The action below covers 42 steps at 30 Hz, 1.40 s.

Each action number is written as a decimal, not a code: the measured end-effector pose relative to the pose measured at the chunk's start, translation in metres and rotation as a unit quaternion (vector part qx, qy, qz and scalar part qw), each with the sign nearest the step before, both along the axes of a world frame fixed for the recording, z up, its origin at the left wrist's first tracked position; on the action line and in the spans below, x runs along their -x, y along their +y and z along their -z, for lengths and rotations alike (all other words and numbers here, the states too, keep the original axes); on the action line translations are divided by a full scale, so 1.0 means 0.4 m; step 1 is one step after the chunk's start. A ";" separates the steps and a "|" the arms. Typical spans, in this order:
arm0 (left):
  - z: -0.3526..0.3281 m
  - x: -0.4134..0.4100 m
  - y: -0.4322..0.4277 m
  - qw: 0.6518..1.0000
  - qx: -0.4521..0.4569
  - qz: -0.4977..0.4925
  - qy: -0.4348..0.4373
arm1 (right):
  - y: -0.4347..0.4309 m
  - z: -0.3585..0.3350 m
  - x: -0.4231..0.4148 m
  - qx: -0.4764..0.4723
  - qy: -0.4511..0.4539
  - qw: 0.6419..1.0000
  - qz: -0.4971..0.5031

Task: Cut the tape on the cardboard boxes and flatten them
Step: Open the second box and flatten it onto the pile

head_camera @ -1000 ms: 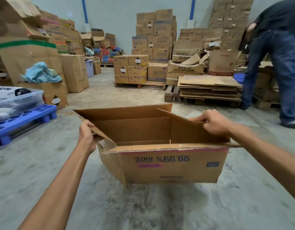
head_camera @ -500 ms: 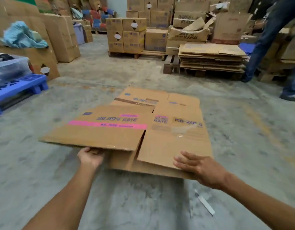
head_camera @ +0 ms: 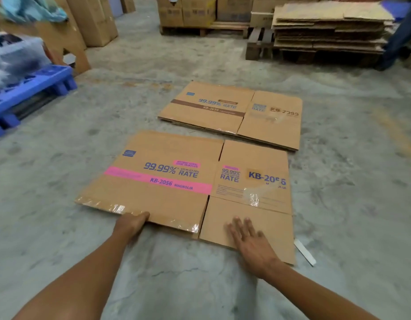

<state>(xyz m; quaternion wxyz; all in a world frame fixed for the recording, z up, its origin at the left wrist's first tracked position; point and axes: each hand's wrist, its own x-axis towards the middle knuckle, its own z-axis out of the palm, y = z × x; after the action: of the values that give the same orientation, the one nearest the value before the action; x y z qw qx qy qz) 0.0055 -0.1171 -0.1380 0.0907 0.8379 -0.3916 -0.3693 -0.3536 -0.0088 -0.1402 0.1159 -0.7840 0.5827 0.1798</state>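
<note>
A flattened cardboard box with a pink stripe [head_camera: 176,172] lies on the concrete floor right in front of me. My left hand [head_camera: 131,224] grips its near edge, fingers curled under the taped flap. My right hand [head_camera: 248,241] rests flat, fingers spread, on the near right flap. Clear tape remnants shine on the near edge and on the right panel. Beyond it lies a second flattened box with a brown stripe [head_camera: 232,112]. A thin white cutter-like strip [head_camera: 305,251] lies on the floor by the right corner.
A blue plastic pallet [head_camera: 31,91] with a clear bin stands at the left. A stack of flattened cardboard on a wooden pallet [head_camera: 329,26] sits at the back right, where another person's leg [head_camera: 398,40] shows. Stacked boxes [head_camera: 188,10] line the back.
The open box has been collapsed and laid flat on the floor in front of the brown-striped one. My hands went from its top edges down to its near edge and flap.
</note>
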 end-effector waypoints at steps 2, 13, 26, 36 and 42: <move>-0.016 0.011 0.018 1.000 0.013 0.017 -0.007 | -0.040 -0.008 -0.042 0.018 0.004 1.000 -0.002; -0.017 0.039 -0.002 0.929 0.189 0.086 -0.307 | -0.108 0.003 -0.125 0.086 0.038 0.991 0.098; -0.088 0.008 -0.148 0.793 0.312 0.419 -0.313 | -0.204 -0.129 -0.107 0.085 -0.021 0.989 0.118; -0.510 0.001 -0.167 0.730 0.376 0.426 -0.380 | -0.304 -0.593 -0.058 0.086 -0.107 0.990 -0.028; -0.833 0.009 -0.200 0.690 0.394 0.423 -0.436 | -0.307 -0.912 -0.053 0.144 -0.090 0.985 -0.022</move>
<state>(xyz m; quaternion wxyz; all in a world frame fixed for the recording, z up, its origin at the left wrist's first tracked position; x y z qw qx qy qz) 0.0019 -0.1971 0.1952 0.0660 0.5372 -0.8098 0.2263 -0.3326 -0.1315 0.2247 0.0499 -0.8182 0.5722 0.0253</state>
